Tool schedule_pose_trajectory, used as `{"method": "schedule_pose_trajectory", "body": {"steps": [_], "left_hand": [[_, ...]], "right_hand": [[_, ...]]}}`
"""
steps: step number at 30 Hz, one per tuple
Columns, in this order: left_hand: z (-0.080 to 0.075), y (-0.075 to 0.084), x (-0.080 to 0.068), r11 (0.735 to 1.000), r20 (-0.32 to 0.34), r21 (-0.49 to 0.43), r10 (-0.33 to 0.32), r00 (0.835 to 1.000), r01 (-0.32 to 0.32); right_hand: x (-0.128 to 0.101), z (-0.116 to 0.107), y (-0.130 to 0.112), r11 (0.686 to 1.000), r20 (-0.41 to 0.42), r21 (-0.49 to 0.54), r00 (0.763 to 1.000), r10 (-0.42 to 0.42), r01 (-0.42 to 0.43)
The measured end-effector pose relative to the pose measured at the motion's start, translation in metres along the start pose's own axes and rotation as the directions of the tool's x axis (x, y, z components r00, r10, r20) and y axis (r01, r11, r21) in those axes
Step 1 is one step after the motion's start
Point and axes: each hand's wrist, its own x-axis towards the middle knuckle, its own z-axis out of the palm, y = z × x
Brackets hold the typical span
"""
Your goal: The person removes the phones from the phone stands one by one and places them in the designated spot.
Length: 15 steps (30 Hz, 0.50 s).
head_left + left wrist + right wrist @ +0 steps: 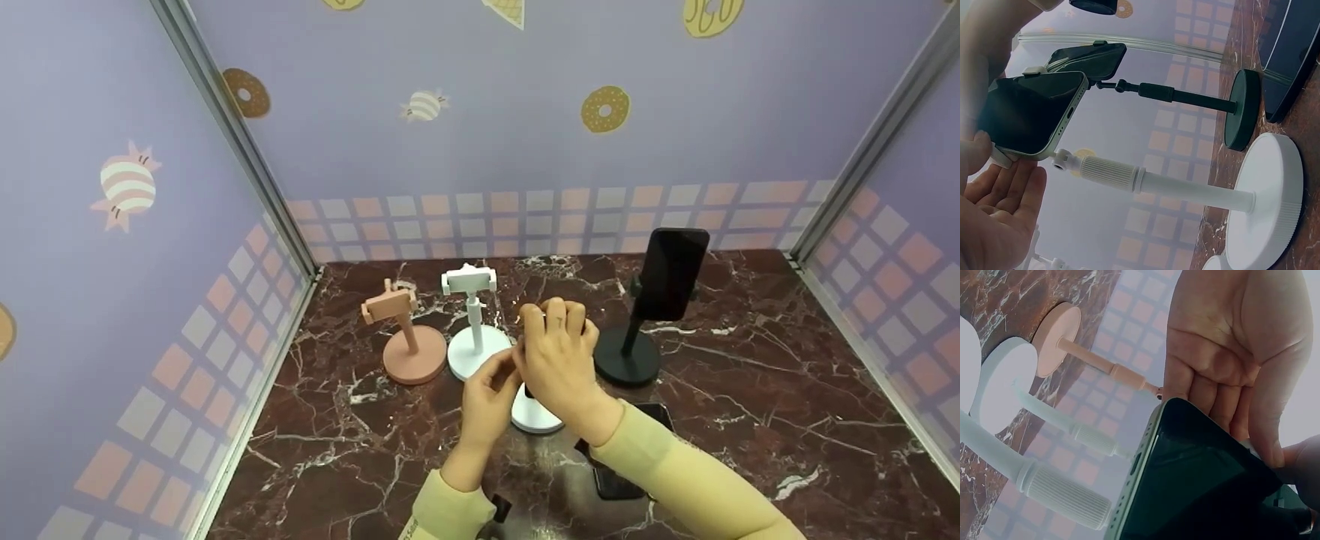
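A white phone stand (1196, 194) stands upright in front of me, its round base (536, 420) on the table. A dark-screened phone (1039, 112) with a pale frame sits tilted in its white clamp. My left hand (487, 405) pinches the near side of that clamp, thumb in front and fingers (1185, 377) behind the phone. Over the phone's top end reaches my right hand (559, 367), gripping the phone with bent fingers. In the head view the hands hide most of the phone and clamp.
To the left stand a salmon phone stand (414, 356) and another white stand (480, 345). A black stand (628, 356) on the right carries a black phone (673, 274). Under my right forearm a dark phone (619, 484) lies on the marble-patterned table (360, 465). Patterned walls enclose three sides.
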Motion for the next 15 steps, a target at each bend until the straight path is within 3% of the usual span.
{"method": "schedule_pose_trajectory", "body": {"steps": [9, 15], "left_hand": [[0.0012, 0.006, 0.001, 0.998, -0.01, 0.068, 0.006, 1.0, -0.005], [0.0024, 0.0058, 0.0009, 0.998, -0.024, 0.065, 0.008, 1.0, -0.006]], "right_hand": [[0.0028, 0.0025, 0.0016, 1.0, -0.022, -0.005, 0.999, -0.027, 0.027], [0.0038, 0.0033, 0.0031, 0.999, -0.022, -0.004, 0.999, -0.032, 0.032]]}}
